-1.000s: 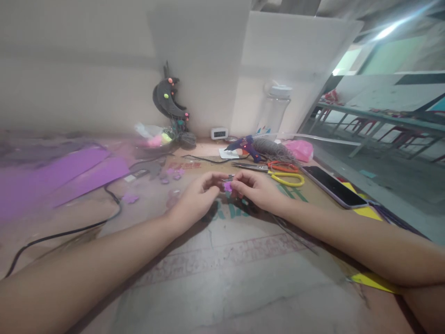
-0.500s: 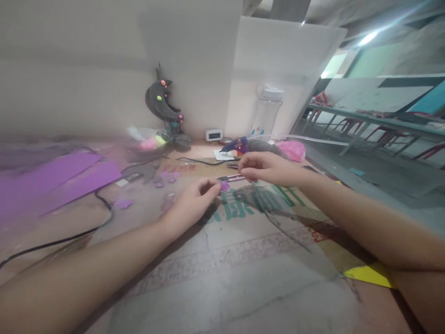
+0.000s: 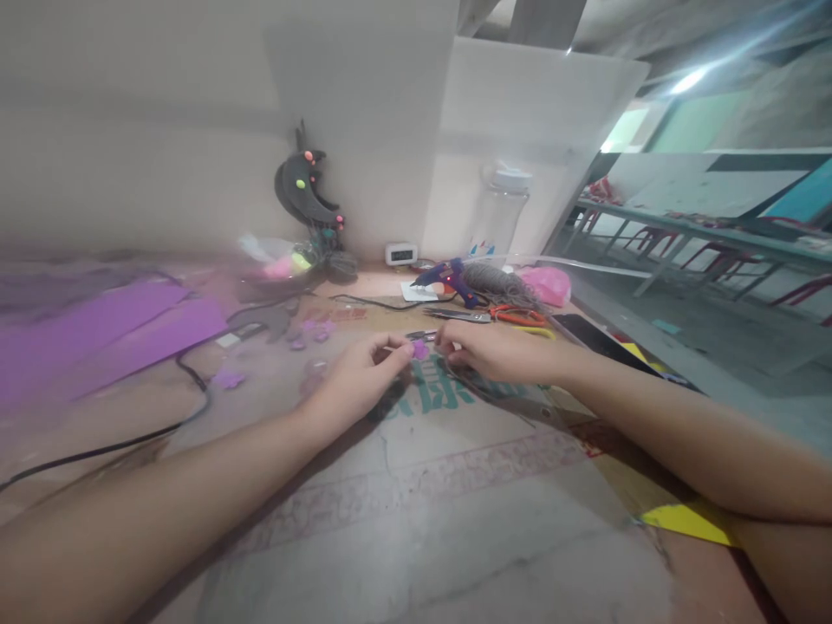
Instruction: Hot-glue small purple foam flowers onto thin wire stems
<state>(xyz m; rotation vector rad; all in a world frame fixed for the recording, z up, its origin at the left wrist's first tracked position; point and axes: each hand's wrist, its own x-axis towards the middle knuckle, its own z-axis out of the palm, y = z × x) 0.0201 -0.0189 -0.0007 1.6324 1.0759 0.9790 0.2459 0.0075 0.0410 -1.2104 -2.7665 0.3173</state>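
Between the thumb and fingers of my left hand (image 3: 380,360) is a small purple paper flower (image 3: 420,349). Close to its right side, my right hand (image 3: 471,348) is closed in a pinch. A thin grey strand (image 3: 487,396) trails from the right hand's fingers down over the table; whether it is yarn or wire I cannot tell. Just behind the hands lie scissors with orange handles (image 3: 516,315) and a second pair with yellow handles (image 3: 538,332). More small purple flowers (image 3: 316,329) lie to the left of my left hand.
A blue glue gun (image 3: 448,277) rests on a white card beside grey yarn (image 3: 497,284). Behind stand a small digital clock (image 3: 401,253), a clear bottle (image 3: 500,212) and a dark crescent ornament (image 3: 302,189). Purple sheets (image 3: 117,338) and a black cable (image 3: 195,416) are on the left.
My right hand has come down and slightly left, closer to the purple flower, and the strand has moved with it. The scissors' handles now show. My left hand has hardly moved.
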